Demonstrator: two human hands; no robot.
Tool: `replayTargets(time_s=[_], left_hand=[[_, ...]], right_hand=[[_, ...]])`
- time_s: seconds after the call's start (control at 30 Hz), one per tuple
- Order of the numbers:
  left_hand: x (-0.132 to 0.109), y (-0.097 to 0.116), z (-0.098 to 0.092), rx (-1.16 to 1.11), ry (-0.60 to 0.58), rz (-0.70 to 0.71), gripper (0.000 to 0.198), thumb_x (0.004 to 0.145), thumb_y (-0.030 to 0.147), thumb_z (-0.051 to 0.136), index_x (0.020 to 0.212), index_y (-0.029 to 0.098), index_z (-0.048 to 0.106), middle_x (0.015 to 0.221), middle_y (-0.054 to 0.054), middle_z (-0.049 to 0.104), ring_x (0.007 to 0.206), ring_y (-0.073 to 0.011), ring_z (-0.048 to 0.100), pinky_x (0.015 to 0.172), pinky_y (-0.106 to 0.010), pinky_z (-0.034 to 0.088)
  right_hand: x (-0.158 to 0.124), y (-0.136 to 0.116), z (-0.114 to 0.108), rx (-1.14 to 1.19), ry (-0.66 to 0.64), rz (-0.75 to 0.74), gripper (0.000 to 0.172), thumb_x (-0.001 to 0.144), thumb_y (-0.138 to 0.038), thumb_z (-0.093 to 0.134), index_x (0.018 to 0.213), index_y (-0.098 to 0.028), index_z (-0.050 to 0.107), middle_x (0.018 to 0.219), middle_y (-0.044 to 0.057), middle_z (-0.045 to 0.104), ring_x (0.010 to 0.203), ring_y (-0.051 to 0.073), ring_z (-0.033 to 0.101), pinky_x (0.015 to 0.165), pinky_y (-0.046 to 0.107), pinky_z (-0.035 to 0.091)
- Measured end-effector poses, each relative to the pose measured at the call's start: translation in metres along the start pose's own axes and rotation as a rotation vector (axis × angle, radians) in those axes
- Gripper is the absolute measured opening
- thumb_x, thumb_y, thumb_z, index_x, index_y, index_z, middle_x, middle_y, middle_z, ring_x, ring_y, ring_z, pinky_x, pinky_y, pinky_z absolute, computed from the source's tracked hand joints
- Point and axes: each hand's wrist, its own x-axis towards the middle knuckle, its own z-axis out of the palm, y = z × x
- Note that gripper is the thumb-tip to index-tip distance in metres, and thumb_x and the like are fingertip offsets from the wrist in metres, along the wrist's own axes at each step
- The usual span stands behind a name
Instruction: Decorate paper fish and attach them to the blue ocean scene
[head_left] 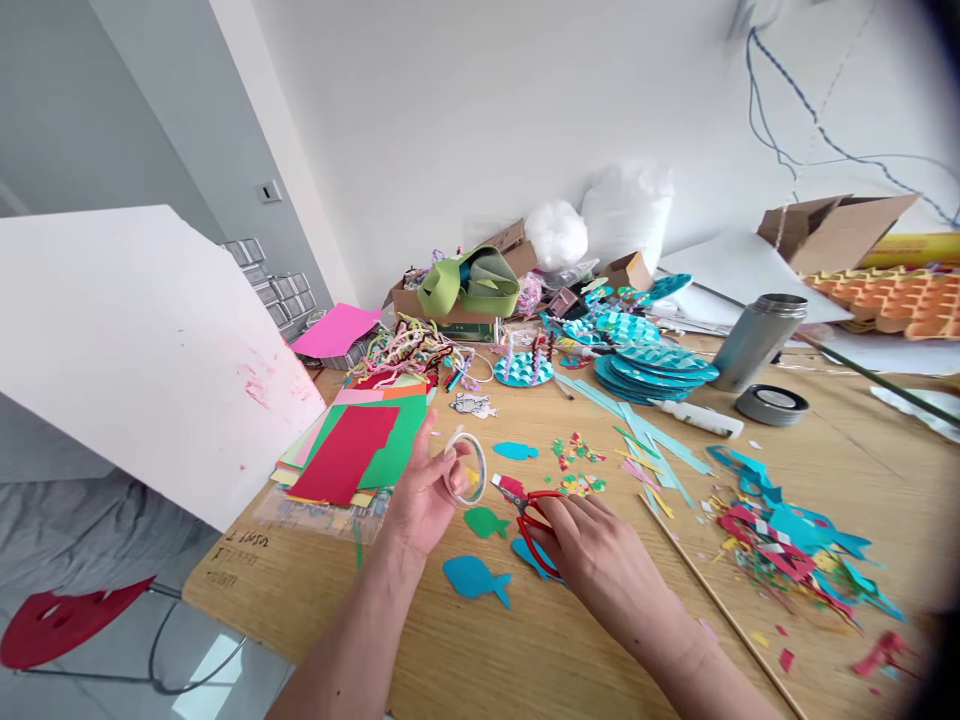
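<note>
My left hand (420,495) pinches a narrow roll of white tape (481,470), held up above the table with its ring facing me. In my right hand (600,550) is a pair of red-handled scissors (526,538), blades pointing left toward the tape. A tiny white piece (496,481) shows at the blade tips; whether it is attached to them I cannot tell. Beneath and around the hands lie paper fish: a green fish (486,522), a blue fish (477,579), a smaller blue fish (515,451), and another blue one partly hidden under the scissors.
Coloured paper sheets (345,450) are stacked at the left, beside a leaning white board (150,340). Behind stand blue paper plates (652,375) and a grey flask (759,342). Paper scraps (795,540) and a thin wooden stick (712,595) lie at the right.
</note>
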Motion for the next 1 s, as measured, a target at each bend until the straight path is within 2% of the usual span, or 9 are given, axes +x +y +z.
replayTargets(time_s=[0.13, 0.27, 0.33, 0.67, 1.0], left_hand=[[-0.002, -0.002, 0.003, 0.205, -0.001, 0.079, 0.088, 0.067, 0.019, 0.074, 0.143, 0.03, 0.03, 0.078, 0.001, 0.064, 0.059, -0.0061, 0.049, 0.058, -0.019, 0.039], [-0.005, -0.009, 0.007, 0.392, -0.028, 0.14, 0.086, 0.068, 0.015, 0.071, 0.142, 0.027, 0.03, 0.074, 0.003, 0.061, 0.069, -0.0092, 0.054, 0.067, -0.021, 0.042], [-0.006, -0.011, 0.008, 0.447, -0.043, 0.142, 0.084, 0.068, 0.015, 0.07, 0.141, 0.027, 0.032, 0.074, 0.003, 0.06, 0.068, -0.0096, 0.054, 0.067, -0.021, 0.042], [-0.004, -0.013, 0.005, 0.492, -0.058, 0.121, 0.078, 0.069, 0.012, 0.066, 0.139, 0.021, 0.032, 0.071, 0.005, 0.055, 0.063, -0.0074, 0.046, 0.061, -0.02, 0.037], [-0.002, -0.011, 0.003, 0.511, -0.034, 0.088, 0.076, 0.068, 0.015, 0.07, 0.135, 0.023, 0.036, 0.072, 0.004, 0.059, 0.065, -0.0083, 0.05, 0.064, -0.021, 0.039]], right_hand=[[0.001, -0.001, -0.003, -0.014, -0.009, -0.039, 0.025, 0.099, -0.024, 0.036, 0.094, -0.016, 0.058, 0.078, 0.007, 0.067, 0.07, 0.018, 0.061, 0.066, 0.03, 0.039], [0.002, -0.002, -0.006, -0.034, -0.031, -0.058, 0.025, 0.099, -0.023, 0.035, 0.096, -0.015, 0.058, 0.079, 0.007, 0.067, 0.069, 0.018, 0.06, 0.065, 0.03, 0.038], [0.002, -0.002, -0.006, -0.04, -0.051, -0.061, 0.025, 0.099, -0.021, 0.034, 0.096, -0.015, 0.058, 0.08, 0.007, 0.067, 0.07, 0.018, 0.061, 0.066, 0.031, 0.038], [0.0, -0.003, -0.005, -0.037, -0.048, -0.084, 0.026, 0.099, -0.019, 0.032, 0.093, -0.015, 0.057, 0.077, 0.007, 0.065, 0.067, 0.018, 0.058, 0.064, 0.03, 0.036], [-0.002, 0.0, 0.0, 0.003, -0.008, -0.063, 0.016, 0.097, -0.02, 0.041, 0.097, -0.014, 0.056, 0.076, 0.005, 0.064, 0.07, 0.02, 0.061, 0.065, 0.031, 0.037]])
